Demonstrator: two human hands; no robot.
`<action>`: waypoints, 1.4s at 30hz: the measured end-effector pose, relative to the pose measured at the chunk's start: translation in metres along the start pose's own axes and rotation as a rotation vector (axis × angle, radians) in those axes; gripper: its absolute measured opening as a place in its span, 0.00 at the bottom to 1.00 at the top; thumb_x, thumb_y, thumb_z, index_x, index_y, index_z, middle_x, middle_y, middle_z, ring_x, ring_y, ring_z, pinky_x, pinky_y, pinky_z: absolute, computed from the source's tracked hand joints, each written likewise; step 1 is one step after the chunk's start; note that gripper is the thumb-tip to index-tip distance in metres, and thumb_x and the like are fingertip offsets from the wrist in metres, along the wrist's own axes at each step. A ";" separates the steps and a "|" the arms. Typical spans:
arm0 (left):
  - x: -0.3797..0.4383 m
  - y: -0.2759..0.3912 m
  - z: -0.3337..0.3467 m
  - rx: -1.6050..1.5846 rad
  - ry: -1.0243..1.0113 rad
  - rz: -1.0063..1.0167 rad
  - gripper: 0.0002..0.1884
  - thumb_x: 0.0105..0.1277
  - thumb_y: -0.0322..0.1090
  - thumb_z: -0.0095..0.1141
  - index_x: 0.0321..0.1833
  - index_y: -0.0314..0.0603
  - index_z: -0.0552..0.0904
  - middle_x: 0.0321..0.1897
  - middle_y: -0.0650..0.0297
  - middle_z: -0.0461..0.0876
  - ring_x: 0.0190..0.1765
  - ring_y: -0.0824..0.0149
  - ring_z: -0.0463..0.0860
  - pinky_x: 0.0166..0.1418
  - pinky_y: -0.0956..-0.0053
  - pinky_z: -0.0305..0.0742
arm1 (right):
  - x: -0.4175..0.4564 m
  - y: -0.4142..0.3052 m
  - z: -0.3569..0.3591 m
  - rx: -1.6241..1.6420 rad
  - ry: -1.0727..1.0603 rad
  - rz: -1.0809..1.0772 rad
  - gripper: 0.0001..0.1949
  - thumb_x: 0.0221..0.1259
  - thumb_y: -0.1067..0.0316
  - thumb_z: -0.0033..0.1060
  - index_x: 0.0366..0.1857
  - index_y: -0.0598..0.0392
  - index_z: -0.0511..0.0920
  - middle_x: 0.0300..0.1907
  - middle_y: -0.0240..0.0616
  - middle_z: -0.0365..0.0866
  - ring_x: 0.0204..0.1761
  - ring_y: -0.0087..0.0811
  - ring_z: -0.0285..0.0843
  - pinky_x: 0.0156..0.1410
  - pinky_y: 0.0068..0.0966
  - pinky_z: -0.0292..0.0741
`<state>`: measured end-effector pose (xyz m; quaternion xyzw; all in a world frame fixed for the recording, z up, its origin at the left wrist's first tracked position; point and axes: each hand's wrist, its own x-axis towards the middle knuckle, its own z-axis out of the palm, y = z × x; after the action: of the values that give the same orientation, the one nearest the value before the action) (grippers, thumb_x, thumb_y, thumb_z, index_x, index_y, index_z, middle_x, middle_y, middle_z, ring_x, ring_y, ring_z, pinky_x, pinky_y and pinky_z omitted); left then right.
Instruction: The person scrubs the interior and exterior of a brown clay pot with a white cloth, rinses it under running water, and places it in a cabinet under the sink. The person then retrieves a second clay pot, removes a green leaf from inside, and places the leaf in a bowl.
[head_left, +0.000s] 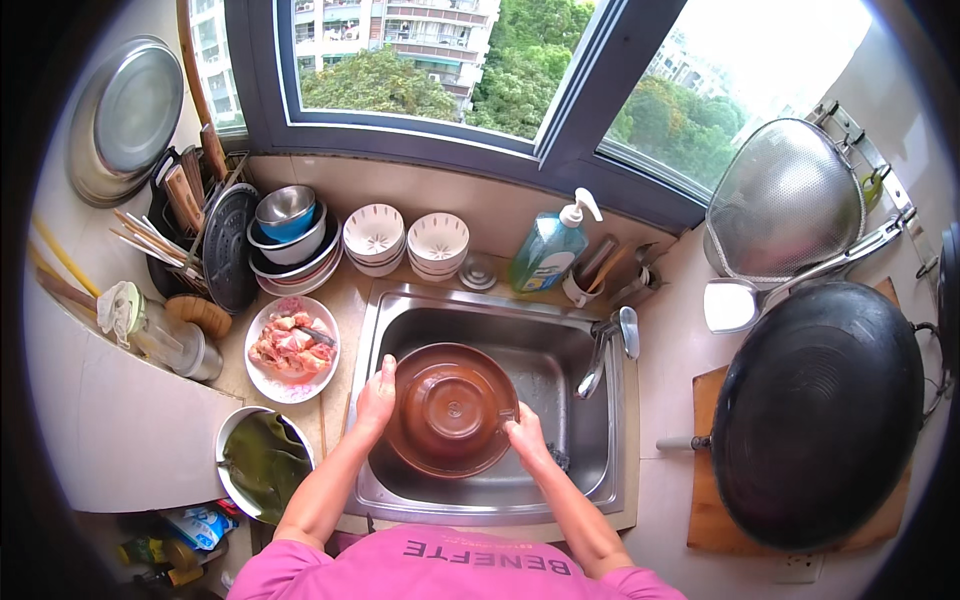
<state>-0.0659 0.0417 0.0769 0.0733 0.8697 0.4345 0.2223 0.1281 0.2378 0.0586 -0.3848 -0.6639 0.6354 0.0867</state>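
Note:
A round, glazed brown lid or shallow dish (454, 409), with a raised ring at its middle, is held over the stainless steel sink (555, 360). My left hand (376, 397) grips its left edge, thumb up along the rim. On the opposite edge, my right hand (529, 435) holds it near a small notch or mark. The chrome faucet (596, 367) stands at the sink's right side. A dark scrubber (557, 456) lies in the sink, partly hidden by my right forearm. Left of the sink sits a plate of raw meat pieces (292, 349).
A bowl of dark green leaves (264, 465) stands at the lower left. Stacked bowls (375, 236) and a pump bottle of blue-green liquid (547, 251) line the back. A black wok (817, 416) and a metal strainer (787, 202) hang at the right.

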 end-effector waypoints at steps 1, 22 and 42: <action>0.002 -0.004 0.001 -0.023 0.004 0.017 0.43 0.68 0.71 0.22 0.44 0.35 0.83 0.41 0.40 0.81 0.51 0.39 0.77 0.56 0.55 0.69 | -0.003 -0.009 0.002 -0.003 -0.006 0.034 0.21 0.52 0.81 0.48 0.54 0.62 0.74 0.46 0.44 0.81 0.50 0.31 0.78 0.57 0.27 0.72; -0.010 -0.014 0.007 0.054 0.204 0.202 0.30 0.74 0.58 0.29 0.55 0.38 0.75 0.43 0.39 0.80 0.50 0.35 0.76 0.54 0.48 0.69 | -0.055 -0.136 0.028 -1.015 -0.321 -0.748 0.50 0.46 0.49 0.71 0.73 0.50 0.50 0.68 0.60 0.55 0.68 0.58 0.57 0.69 0.43 0.64; -0.016 -0.071 0.031 -0.283 0.094 0.224 0.37 0.74 0.61 0.27 0.44 0.28 0.78 0.37 0.40 0.81 0.46 0.42 0.79 0.53 0.57 0.71 | -0.031 -0.143 0.054 -1.301 -0.477 -0.668 0.43 0.37 0.54 0.67 0.65 0.53 0.62 0.55 0.60 0.64 0.54 0.56 0.66 0.51 0.46 0.77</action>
<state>-0.0333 0.0155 0.0096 0.1175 0.7958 0.5774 0.1395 0.0595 0.1916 0.1903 0.0099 -0.9857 0.1228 -0.1151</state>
